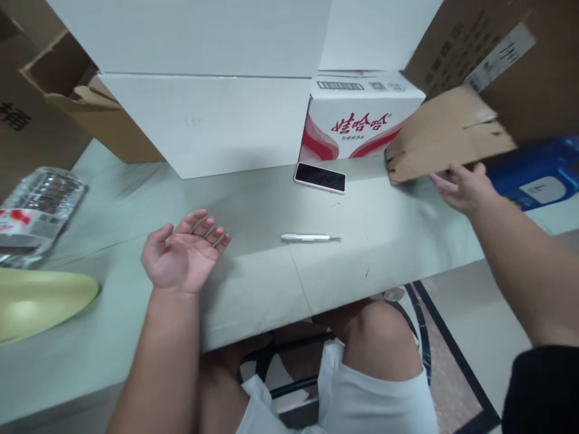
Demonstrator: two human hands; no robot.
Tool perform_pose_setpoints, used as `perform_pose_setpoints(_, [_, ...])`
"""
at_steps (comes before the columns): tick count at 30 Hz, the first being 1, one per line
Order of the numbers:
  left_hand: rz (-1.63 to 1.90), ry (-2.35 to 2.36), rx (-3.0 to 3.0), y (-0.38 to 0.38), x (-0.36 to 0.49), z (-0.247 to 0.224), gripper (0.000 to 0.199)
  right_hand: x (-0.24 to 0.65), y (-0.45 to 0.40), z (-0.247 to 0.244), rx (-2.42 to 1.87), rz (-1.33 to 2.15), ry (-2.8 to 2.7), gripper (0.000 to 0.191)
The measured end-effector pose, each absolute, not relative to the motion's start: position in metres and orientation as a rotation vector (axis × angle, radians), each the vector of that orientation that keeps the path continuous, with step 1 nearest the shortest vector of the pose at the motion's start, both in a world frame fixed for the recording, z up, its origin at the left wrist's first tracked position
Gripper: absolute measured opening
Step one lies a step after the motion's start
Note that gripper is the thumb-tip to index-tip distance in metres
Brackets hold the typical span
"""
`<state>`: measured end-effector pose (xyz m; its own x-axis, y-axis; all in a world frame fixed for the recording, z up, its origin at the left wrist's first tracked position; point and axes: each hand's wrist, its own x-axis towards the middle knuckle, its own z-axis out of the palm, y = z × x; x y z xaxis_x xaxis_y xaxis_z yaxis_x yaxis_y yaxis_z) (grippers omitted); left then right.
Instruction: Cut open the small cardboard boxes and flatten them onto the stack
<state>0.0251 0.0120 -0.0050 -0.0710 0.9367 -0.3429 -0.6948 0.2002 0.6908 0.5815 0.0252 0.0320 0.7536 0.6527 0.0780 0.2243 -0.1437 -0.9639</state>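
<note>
My left hand (185,252) hovers over the left part of the table, palm up, fingers apart and lightly curled, with nothing in it. At the right, my right hand (468,185) is open beside the lower edge of a brown cardboard box (447,135). Its fingertips are at that edge; I cannot tell whether they touch it. Between my hands lies a slim silver pen-like tool (310,237) with a thin dark tip pointing right. Behind it rests a phone (320,178) with a dark screen.
White boxes (235,126) and a red-and-white printed carton (357,123) line the table's (257,283) back. A blue container (538,175) stands far right. On the left are an open cardboard box (108,129), a plastic-wrapped pack (40,211) and a yellow curved object (45,301).
</note>
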Motion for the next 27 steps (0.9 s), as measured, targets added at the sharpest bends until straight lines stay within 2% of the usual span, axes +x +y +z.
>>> perform_pose_setpoints(5, [1.385, 0.904, 0.359, 0.015, 0.027, -0.006, 0.038, 0.572, 0.036, 0.026, -1.863, 0.687, -0.597, 0.051])
perform_pose_setpoints(12, [1.378, 0.806, 0.361, 0.012, 0.023, 0.0, 0.032, 0.543, 0.001, 0.012, -2.057, 0.798, -0.78, 0.039])
perform_pose_setpoints(19, [1.456, 0.639, 0.313, -0.001, 0.003, 0.013, 0.027, 0.439, 0.008, 0.052, -2.141, 0.854, -1.389, 0.039])
perform_pose_setpoints(22, [1.529, 0.611, 0.335, -0.004, -0.01, 0.017, 0.026, 0.356, 0.025, 0.065, -1.991, 0.82, -1.999, 0.04])
perform_pose_setpoints(27, [1.624, 0.621, 0.393, -0.003, -0.032, 0.017, 0.023, 0.193, 0.07, 0.061, -1.267, 0.572, -2.628, 0.037])
